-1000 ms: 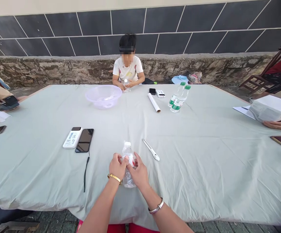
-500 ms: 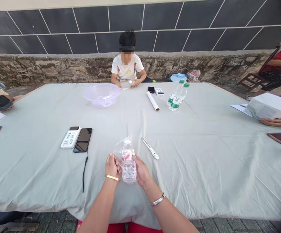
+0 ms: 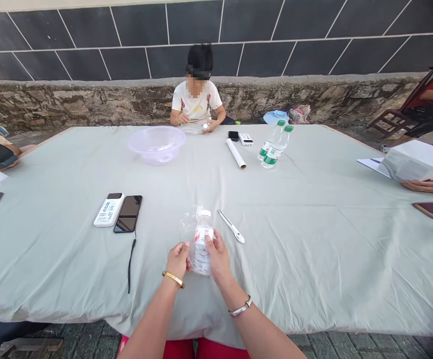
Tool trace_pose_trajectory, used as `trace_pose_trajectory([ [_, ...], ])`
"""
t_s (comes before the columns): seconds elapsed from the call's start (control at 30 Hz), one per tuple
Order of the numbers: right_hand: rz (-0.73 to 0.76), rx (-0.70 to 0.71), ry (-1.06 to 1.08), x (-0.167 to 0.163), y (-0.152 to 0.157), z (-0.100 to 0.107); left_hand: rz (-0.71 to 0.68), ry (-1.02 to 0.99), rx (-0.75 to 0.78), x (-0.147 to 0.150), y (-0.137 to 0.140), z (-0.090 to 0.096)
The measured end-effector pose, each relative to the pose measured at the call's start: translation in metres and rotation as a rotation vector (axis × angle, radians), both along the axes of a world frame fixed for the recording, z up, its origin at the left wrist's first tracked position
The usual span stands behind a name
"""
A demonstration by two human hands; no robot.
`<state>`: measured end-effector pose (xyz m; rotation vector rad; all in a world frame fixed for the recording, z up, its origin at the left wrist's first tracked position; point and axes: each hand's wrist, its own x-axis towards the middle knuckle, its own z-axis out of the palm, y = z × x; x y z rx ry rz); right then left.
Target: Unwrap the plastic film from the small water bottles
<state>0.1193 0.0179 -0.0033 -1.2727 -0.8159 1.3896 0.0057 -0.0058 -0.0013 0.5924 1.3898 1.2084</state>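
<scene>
In front of me is a clear plastic water bottle (image 3: pixel 202 249) with a white cap and a red-and-white label, its top leaning away from me. My right hand (image 3: pixel 218 254) is wrapped round its right side, thumb over the label. Thin clear plastic film (image 3: pixel 188 220) clings about the bottle and spreads loosely at its upper left. At the bottle's lower left, my left hand (image 3: pixel 179 259) is closed, pinching the film; its fingertips are partly hidden. A white utility knife (image 3: pixel 231 226) lies just right of the bottle.
A white power bank (image 3: pixel 108 210) and a black phone (image 3: pixel 128 214) with a strap lie left. Farther off stand a purple basin (image 3: pixel 156 147), a white roll (image 3: pixel 236 153) and two green-capped bottles (image 3: pixel 274 149). A person (image 3: pixel 197 102) sits opposite; others sit at both sides.
The bottle has shifted slightly right and its top now leans to the right. My right hand's fingers have come round it, and my left hand has moved right, closer to its base.
</scene>
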Motion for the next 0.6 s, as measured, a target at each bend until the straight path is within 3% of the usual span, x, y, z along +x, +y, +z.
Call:
trace_pose_trajectory([
  [0.17,0.001,-0.131,0.293,0.001,0.005,0.011,0.146,-0.447,-0.058,-0.007,0.002,0.003],
  [0.27,-0.043,-0.172,0.381,0.004,0.007,0.013,0.202,-0.533,-0.139,-0.01,0.002,0.002],
  [0.47,0.124,-0.289,0.45,0.01,0.005,0.014,0.215,-0.251,-0.172,-0.022,0.003,0.009],
  [0.6,0.143,-0.183,0.277,0.008,0.005,0.017,0.076,0.107,-0.145,-0.026,0.01,0.007],
])
